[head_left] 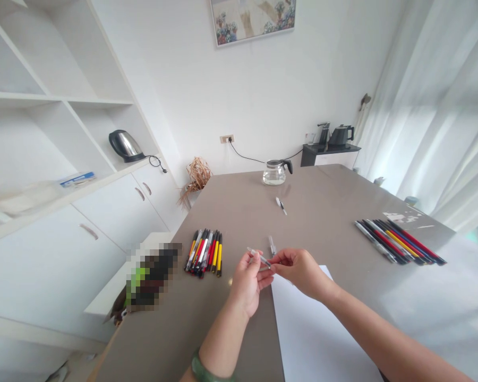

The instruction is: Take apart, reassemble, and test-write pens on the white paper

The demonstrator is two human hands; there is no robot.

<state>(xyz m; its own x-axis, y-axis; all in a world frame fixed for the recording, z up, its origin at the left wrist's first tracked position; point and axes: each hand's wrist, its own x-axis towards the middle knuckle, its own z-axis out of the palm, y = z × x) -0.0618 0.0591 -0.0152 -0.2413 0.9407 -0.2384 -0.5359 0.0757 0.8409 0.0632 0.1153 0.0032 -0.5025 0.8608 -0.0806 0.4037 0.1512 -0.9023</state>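
Note:
Between the thumb and fingers of my left hand (249, 278) is a slim clear pen (258, 257), tilted down to the right. My right hand (298, 268) pinches at the pen's lower right end, and its fingertips hide what exactly they grip there. Just beyond the hands lies a clear pen part (271, 245), partly covered by my right fingers. Farther off on the table, a small pen piece (281, 205) with a clear and dark body lies alone. White paper (318, 329) spreads under my right hand and forearm.
To the left lies a bunch of coloured pens (204, 252); another row of pens (400, 242) lies at the right. A glass pot (274, 173) of clear liquid stands at the far end of the brown table (239, 207). Paper scraps (402, 217) lie near the right edge.

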